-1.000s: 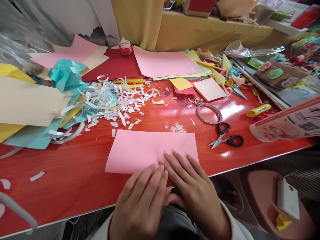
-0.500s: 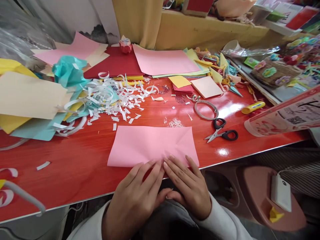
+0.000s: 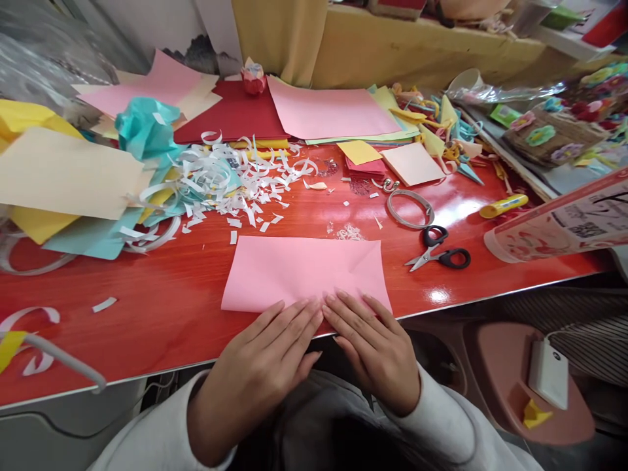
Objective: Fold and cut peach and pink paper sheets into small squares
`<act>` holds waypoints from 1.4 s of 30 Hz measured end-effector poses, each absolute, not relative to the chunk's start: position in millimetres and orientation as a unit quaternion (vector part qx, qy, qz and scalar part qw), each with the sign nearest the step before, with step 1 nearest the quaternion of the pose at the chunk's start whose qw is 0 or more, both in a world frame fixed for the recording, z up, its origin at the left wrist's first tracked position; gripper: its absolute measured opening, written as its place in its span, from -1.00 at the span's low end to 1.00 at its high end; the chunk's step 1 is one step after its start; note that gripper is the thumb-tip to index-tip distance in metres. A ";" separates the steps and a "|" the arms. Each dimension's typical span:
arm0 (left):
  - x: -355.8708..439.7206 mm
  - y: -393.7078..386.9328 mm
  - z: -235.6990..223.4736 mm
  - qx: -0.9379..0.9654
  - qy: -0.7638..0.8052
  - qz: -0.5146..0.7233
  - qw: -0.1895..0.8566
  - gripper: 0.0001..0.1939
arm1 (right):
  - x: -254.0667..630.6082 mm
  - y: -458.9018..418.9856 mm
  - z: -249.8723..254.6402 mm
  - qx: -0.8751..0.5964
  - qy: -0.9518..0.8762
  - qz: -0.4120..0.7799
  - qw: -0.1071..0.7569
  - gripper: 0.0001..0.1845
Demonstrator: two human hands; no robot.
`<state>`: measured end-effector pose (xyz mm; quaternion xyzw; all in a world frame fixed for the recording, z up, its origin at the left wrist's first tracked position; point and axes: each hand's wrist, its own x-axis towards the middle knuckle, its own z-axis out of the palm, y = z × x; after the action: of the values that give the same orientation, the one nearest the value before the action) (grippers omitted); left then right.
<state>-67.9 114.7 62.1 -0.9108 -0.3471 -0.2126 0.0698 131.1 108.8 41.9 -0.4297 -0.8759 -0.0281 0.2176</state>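
A folded sheet of pink paper [image 3: 299, 265] lies on the red table near its front edge, with a faint diagonal crease at its right side. My left hand [image 3: 267, 356] rests flat on the paper's near edge, fingers stretched out. Beside it, my right hand [image 3: 375, 347] also presses down on that edge with straight fingers, the fingertips of both hands almost meeting. Both thumbs hang apart below the table edge. Part of the near fold is covered by my fingers.
Scissors [image 3: 436, 250] with black handles lie right of the paper, near a metal bangle [image 3: 410, 209] and a tilted paper cup [image 3: 554, 222]. White paper curls [image 3: 245, 180] are heaped behind. Coloured sheets [image 3: 338, 112] are stacked at the back. A white power bank [image 3: 549, 373] rests on a stool.
My hands have drawn slightly apart along the fold, and the thumbs, which touched before, are now separated. The whole view has shifted a little.
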 end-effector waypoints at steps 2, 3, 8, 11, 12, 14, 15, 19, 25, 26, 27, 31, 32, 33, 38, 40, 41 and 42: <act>-74.2 113.9 63.0 -0.913 -0.346 -0.203 0.072 -0.64 | 132.3 109.4 43.7 -0.422 -0.882 -0.033 0.205 -0.63; -77.5 113.1 63.2 -0.913 -0.349 -0.197 0.074 -0.63 | 133.1 109.5 44.4 -0.418 -0.886 -0.035 0.199 -0.63; -92.0 108.6 62.4 -0.914 -0.361 -0.165 0.087 -0.61 | 141.5 113.2 48.8 -0.388 -0.905 -0.028 0.173 -0.61; -102.8 106.4 63.2 -0.911 -0.369 -0.151 0.103 -0.59 | 149.5 118.9 51.9 -0.350 -0.923 -0.008 0.158 -0.61; -107.4 105.6 63.7 -0.909 -0.374 -0.146 0.111 -0.57 | 151.7 120.6 52.8 -0.340 -0.928 -0.004 0.156 -0.60; -117.3 103.3 64.7 -0.906 -0.379 -0.137 0.131 -0.55 | 154.9 123.0 54.2 -0.331 -0.931 -0.001 0.156 -0.60; -121.8 101.9 65.1 -0.905 -0.379 -0.134 0.137 -0.55 | 155.9 123.5 54.6 -0.329 -0.931 0.000 0.156 -0.59; -131.5 95.9 64.0 -0.904 -0.384 -0.121 0.143 -0.55 | 160.6 121.6 55.4 -0.328 -0.932 -0.001 0.154 -0.58; -131.6 90.4 55.6 -0.901 -0.385 -0.101 0.174 -0.51 | 177.2 114.9 56.4 -0.352 -0.922 -0.013 0.159 -0.55; -132.0 89.7 54.4 -0.900 -0.388 -0.099 0.176 -0.50 | 180.2 113.7 56.3 -0.361 -0.918 -0.012 0.163 -0.55; -132.8 89.1 53.5 -0.898 -0.391 -0.100 0.178 -0.49 | 182.8 112.4 56.0 -0.371 -0.914 -0.011 0.167 -0.55; -139.0 87.1 53.1 -0.897 -0.396 -0.091 0.174 -0.47 | 190.5 107.5 52.9 -0.395 -0.899 -0.013 0.189 -0.56; -140.8 86.8 53.4 -0.898 -0.396 -0.086 0.169 -0.48 | 192.4 106.4 51.9 -0.400 -0.893 -0.018 0.203 -0.57; -142.5 86.6 53.7 -0.901 -0.396 -0.079 0.162 -0.49 | 194.3 105.2 50.9 -0.408 -0.887 -0.024 0.215 -0.58; -146.8 84.2 52.7 -0.900 -0.410 -0.057 0.139 -0.48 | 202.4 99.3 46.7 -0.435 -0.870 -0.046 0.226 -0.57; -146.8 81.8 51.7 -0.895 -0.420 -0.056 0.141 -0.45 | 202.5 97.9 45.2 -0.441 -0.868 -0.053 0.224 -0.56; -146.7 80.4 51.4 -0.893 -0.423 -0.058 0.141 -0.44 | 202.0 97.6 44.3 -0.443 -0.866 -0.056 0.225 -0.56; -146.5 78.9 51.2 -0.892 -0.427 -0.060 0.139 -0.43 | 201.4 97.6 43.4 -0.444 -0.864 -0.057 0.230 -0.56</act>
<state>-146.5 78.9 51.2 -0.8916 -0.4268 -0.0605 0.1388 201.4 97.6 43.4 -0.4436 -0.8643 -0.0569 0.2301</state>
